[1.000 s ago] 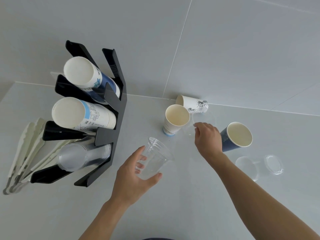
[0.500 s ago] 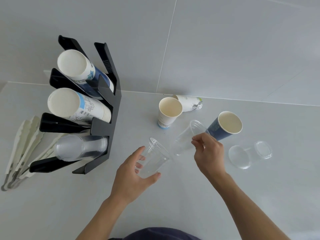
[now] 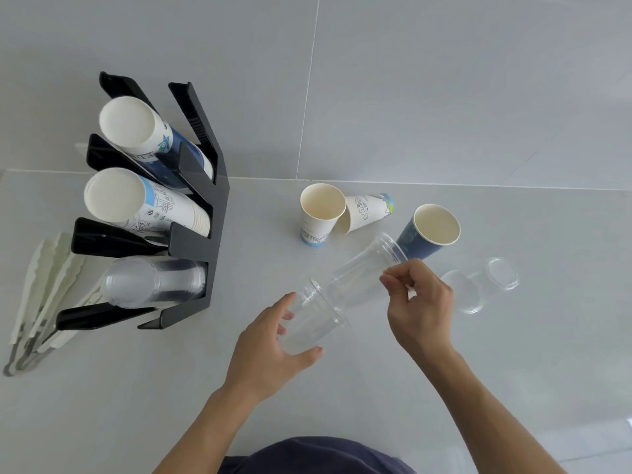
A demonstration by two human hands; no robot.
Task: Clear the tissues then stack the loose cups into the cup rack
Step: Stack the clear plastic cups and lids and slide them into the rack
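My left hand point(image 3: 270, 350) grips a clear plastic cup point(image 3: 307, 323) with its mouth turned up and to the right. My right hand point(image 3: 417, 302) pinches the rim of a second clear cup point(image 3: 362, 271), tilted with its base pointing into the first cup's mouth. The black cup rack point(image 3: 215, 213) stands at the left and holds two sleeves of paper cups and a sleeve of clear cups point(image 3: 154, 282). On the table stand a white paper cup point(image 3: 319, 213) and a blue paper cup point(image 3: 431, 230). Another white paper cup point(image 3: 369, 210) lies on its side between them.
A third clear plastic cup point(image 3: 478, 285) lies on its side right of my right hand. White tongs point(image 3: 44, 295) lie left of the rack. The grey tiled wall point(image 3: 410, 80) rises behind the table.
My right hand lifted the second clear cup from beside the paper cups and carried it toward the cup in my left hand. The left hand stayed in place.
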